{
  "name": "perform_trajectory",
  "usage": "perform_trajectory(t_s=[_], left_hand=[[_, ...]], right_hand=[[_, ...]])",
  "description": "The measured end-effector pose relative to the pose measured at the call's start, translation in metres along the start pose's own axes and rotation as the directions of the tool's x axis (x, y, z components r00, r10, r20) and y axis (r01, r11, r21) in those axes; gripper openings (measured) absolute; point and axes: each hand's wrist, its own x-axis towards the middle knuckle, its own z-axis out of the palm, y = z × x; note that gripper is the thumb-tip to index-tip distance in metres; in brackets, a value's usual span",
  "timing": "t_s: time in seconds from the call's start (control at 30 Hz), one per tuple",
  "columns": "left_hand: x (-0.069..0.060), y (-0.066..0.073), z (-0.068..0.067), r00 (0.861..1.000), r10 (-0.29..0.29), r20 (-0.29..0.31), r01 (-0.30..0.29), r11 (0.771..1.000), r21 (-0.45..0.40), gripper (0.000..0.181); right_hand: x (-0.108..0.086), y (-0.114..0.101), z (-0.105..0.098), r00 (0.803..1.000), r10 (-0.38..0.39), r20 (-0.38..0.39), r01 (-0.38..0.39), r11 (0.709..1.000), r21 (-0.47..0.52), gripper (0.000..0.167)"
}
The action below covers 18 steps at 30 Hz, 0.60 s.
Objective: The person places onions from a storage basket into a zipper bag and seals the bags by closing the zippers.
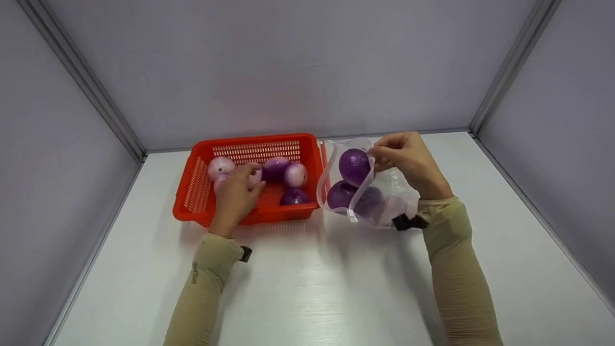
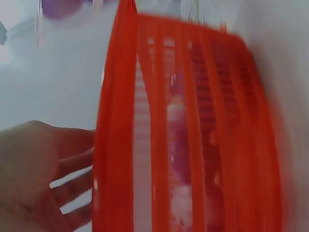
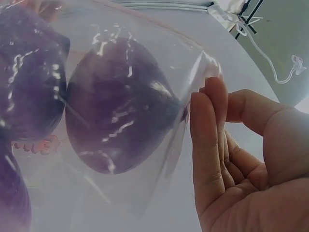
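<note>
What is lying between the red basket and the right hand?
The clear bag, holding purple onions, lies between the red basket and the right hand, as the head view shows.

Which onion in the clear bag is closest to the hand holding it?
The upper purple onion, right beside the right hand. The other bagged onions sit lower, farther from it.

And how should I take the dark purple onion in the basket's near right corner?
I'd grip the dark purple onion by its rounded upper sides, from above and slightly left: the red basket's near rim hides its lower part, a paler onion sits behind, and open space lies leftward.
</note>
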Motion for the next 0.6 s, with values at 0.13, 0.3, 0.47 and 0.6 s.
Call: perform_trajectory(t_s=[0.13, 0.3, 0.47, 0.6], left_hand=[[0.002, -0.034, -0.021, 0.987, -0.15, 0.052, 0.145, 0.985, 0.09, 0.053], [0.002, -0.058, -0.033, 0.944, -0.243, 0.223, 0.216, 0.967, 0.137, 0.067], [0.004, -0.061, -0.033, 0.92, -0.277, 0.278, 0.232, 0.955, 0.184, 0.071], [0.005, -0.061, -0.033, 0.909, -0.299, 0.29, 0.259, 0.951, 0.167, 0.072]], right_hand=[[-0.001, 0.001, 0.001, 1.0, 0.006, -0.003, -0.006, 1.0, 0.001, 0.008], [-0.001, 0.001, 0.003, 1.0, 0.003, 0.006, -0.003, 1.0, -0.006, 0.009], [-0.002, 0.0, 0.004, 1.0, -0.001, 0.007, 0.001, 1.0, 0.01, 0.007], [-0.003, 0.0, 0.004, 1.0, 0.007, 0.0, -0.007, 1.0, 0.008, 0.007]])
